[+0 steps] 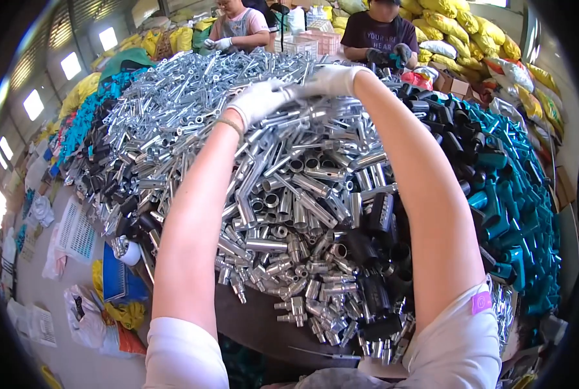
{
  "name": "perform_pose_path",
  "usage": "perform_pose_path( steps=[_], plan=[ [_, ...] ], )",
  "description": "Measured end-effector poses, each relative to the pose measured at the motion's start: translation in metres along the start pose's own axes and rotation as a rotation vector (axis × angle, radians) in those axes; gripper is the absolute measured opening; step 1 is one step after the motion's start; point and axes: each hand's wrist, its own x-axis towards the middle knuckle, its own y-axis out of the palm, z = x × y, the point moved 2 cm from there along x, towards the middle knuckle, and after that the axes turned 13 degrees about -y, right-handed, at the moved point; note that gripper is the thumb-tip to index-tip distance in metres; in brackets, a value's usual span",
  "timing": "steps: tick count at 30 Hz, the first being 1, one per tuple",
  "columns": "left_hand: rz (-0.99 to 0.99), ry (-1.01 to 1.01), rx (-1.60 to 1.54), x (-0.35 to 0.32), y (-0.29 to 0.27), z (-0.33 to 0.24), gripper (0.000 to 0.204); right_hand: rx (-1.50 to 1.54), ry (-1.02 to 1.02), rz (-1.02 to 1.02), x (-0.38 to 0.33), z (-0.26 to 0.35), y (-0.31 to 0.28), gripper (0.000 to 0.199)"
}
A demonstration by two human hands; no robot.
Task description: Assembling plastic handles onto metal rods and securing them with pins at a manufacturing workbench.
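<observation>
Both my arms stretch forward over a big heap of shiny metal tubes and fittings [302, 188]. My left hand [261, 104], in a white glove, is at the upper middle of the heap among long silvery metal tubes [192, 91]. Just right of it, my right hand [331, 82], also in a white glove, touches or hovers over the same parts; which of the two I cannot tell. The fingers of both hands are smeared by motion, so whether they grip anything is hidden. Closer to me lie short threaded metal fittings [296, 311].
Black plastic sleeves [377, 249] and teal plastic handles [503, 201] are piled on the right. A thin pointed tool [325, 354] rests at the near edge. Two people [237, 29] work across the heap. A blue crate [122, 275] stands at the lower left; yellow sacks [458, 32] are stacked behind.
</observation>
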Motion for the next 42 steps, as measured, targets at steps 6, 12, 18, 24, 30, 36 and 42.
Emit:
perform_pose_path(
  steps=[6,12,18,24,30,36,42],
  plan=[
    [0.024,0.038,-0.442,-0.026,0.039,-0.047,0.085,0.04,-0.095,-0.066,-0.068,0.002,0.003,0.051],
    [-0.006,0.107,-0.151,-0.081,0.056,-0.129,0.067,0.091,0.036,-0.047,-0.156,0.006,0.012,0.054],
    [-0.036,0.119,0.119,-0.1,0.08,-0.17,0.09,-0.153,0.198,-0.172,-0.213,0.022,0.015,0.045],
    [-0.53,0.369,0.009,-0.248,0.025,-0.119,0.079,-0.273,-0.361,-0.615,-0.321,0.242,0.039,0.047],
    [-0.472,0.131,0.073,-0.415,0.124,-0.067,0.083,-0.177,-0.312,-0.146,-0.355,0.293,0.16,0.073],
    [-0.467,0.021,0.131,-0.411,0.134,-0.063,0.087,-0.289,-0.331,-0.096,-0.349,0.277,0.166,0.072],
    [-0.394,-0.07,0.154,-0.41,0.134,-0.064,0.081,-0.335,-0.362,-0.127,-0.35,0.275,0.169,0.071]
  ],
)
